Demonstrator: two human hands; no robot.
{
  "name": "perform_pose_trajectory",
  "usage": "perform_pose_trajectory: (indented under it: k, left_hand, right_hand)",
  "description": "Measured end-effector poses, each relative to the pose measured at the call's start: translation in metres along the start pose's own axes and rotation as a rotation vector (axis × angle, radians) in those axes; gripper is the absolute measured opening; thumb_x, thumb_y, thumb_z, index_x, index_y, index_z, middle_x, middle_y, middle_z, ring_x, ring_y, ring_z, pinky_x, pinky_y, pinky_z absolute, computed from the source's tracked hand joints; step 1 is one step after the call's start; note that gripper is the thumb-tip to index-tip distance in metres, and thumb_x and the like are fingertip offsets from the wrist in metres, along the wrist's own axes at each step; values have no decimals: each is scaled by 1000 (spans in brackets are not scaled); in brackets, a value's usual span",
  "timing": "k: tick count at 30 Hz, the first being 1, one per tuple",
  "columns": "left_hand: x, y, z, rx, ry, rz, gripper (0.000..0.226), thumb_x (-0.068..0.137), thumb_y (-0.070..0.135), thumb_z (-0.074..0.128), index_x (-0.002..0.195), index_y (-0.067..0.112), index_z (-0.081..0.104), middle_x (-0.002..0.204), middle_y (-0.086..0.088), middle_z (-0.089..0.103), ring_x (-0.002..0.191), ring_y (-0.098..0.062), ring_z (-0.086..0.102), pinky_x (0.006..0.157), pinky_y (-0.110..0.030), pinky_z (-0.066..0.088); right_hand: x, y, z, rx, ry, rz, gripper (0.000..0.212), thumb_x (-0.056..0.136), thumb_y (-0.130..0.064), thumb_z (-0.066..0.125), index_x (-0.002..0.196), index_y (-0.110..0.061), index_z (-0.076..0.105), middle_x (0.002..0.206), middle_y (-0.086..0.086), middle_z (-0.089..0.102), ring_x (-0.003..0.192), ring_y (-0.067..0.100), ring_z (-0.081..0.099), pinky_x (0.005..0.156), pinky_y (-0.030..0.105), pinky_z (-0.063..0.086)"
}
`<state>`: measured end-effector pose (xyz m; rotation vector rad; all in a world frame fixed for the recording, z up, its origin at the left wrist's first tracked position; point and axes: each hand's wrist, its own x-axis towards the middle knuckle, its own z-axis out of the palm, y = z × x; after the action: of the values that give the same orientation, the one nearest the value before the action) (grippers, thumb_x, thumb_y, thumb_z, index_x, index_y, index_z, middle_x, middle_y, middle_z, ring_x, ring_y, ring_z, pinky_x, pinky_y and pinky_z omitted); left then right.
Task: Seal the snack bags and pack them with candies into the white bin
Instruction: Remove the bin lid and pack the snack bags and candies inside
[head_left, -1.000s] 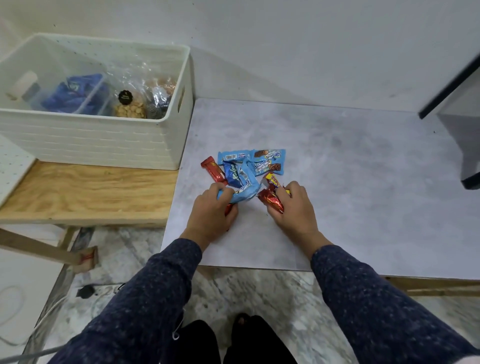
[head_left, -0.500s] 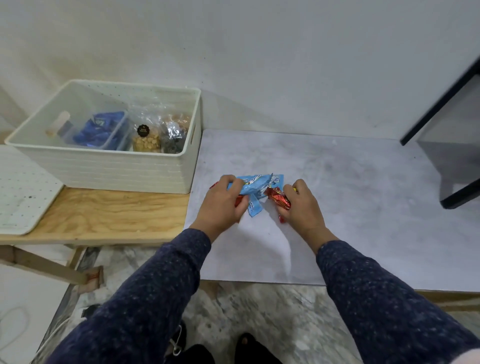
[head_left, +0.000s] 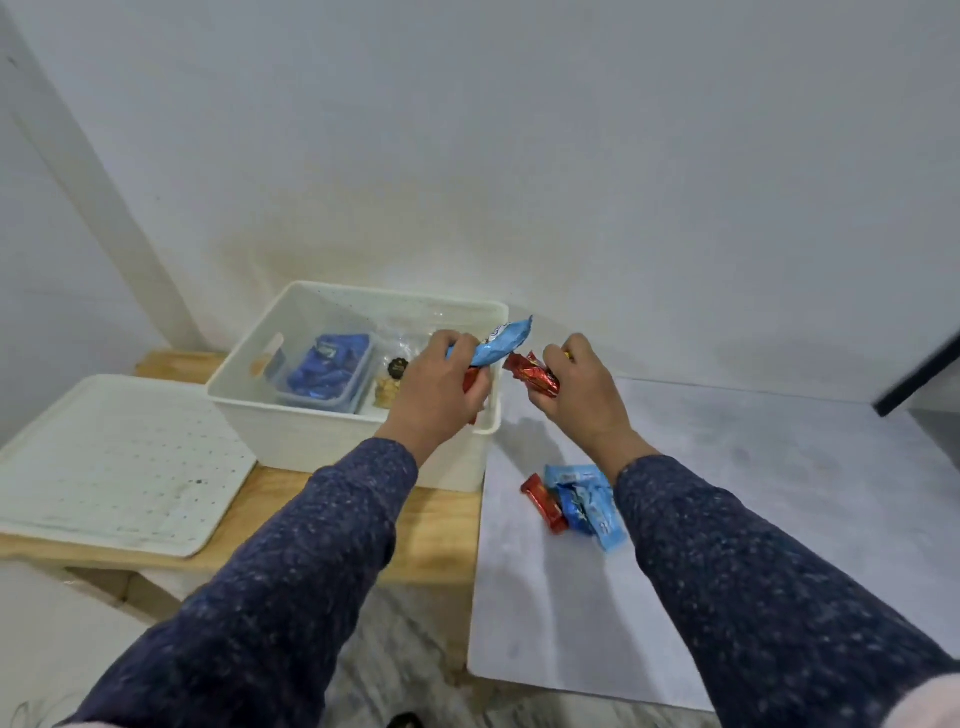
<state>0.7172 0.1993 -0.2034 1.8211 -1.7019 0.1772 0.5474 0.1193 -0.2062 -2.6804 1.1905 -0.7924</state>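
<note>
Over the bin's (head_left: 270, 364) right rim, my left hand (head_left: 436, 400) curls round a blue candy (head_left: 501, 345) and something red beneath it. Just right of it, apart, my right hand (head_left: 584, 395) pinches a red candy (head_left: 535, 379), hovering above the grey mat (head_left: 779, 493). Below my right wrist, more candies (head_left: 576, 501) lie on the mat. Inside the bin, left of my left hand, sit a blue tub (head_left: 327, 374) and clear snack bags (head_left: 392, 374).

Bin (head_left: 291, 441) left of candies (head_left: 576, 499)
</note>
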Motion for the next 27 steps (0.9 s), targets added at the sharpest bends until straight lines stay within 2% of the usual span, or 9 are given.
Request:
perform_pose_trajectory:
  k: [4,7,13,16,18,21,24,27]
  left_hand:
    - [15,-62,-18,63,-88,-101,42,87,37,40,107,5,56,101,-16,55,73,-33,60,63,-40,53]
    - [24,-100,-17,141,-249,-209,35,93,33,44,117,8,48,108,-13,50,89,-31,57,74,-38,48]
    - [18,-145,10,141,-554,-315,40,95,40,39,121,10,44,117,-13,49,100,-31,56,84,-41,48]
    - [17,-150,16,141,-686,-368,47,96,42,39,128,8,47,126,-13,51,112,-31,54,84,-36,43]
    - [22,-150,18,153,-726,-342,45,95,38,41,124,5,51,125,-15,54,110,-30,55,84,-35,44]
    - [32,-145,16,181,-734,-330,45,92,38,47,120,3,53,120,-14,57,103,-28,58,78,-33,45]
    - [46,-131,9,199,-689,-287,44,91,37,50,116,2,55,116,-13,58,101,-26,57,75,-31,43]
    - [60,-110,3,173,-623,-258,42,91,38,49,110,2,57,110,-12,60,91,-24,56,74,-30,45]
  right_hand:
    - [38,-45,39,64,-94,42,32,73,-21,75,92,-2,57,90,14,46,67,25,46,60,28,35]
    - [58,-68,69,64,-225,149,39,81,-29,69,111,-7,55,104,11,46,81,26,51,69,29,40]
    - [71,-87,107,53,-431,312,57,78,-38,70,128,-17,53,130,10,39,107,30,55,91,33,46]
    - [75,-87,108,-7,-534,331,63,77,-43,70,132,-23,49,138,7,34,116,29,51,99,35,45]
    - [78,-85,104,-11,-579,337,66,79,-43,68,137,-23,45,143,6,34,123,27,47,103,35,41]
    - [82,-83,93,-48,-598,361,71,81,-42,64,140,-13,39,142,10,40,127,27,44,104,36,40]
    - [84,-79,75,-64,-569,380,68,84,-41,61,139,-8,39,140,14,43,127,28,45,104,36,39]
    - [82,-66,52,-79,-529,405,70,86,-45,57,140,-5,36,145,13,39,130,28,41,105,35,36]
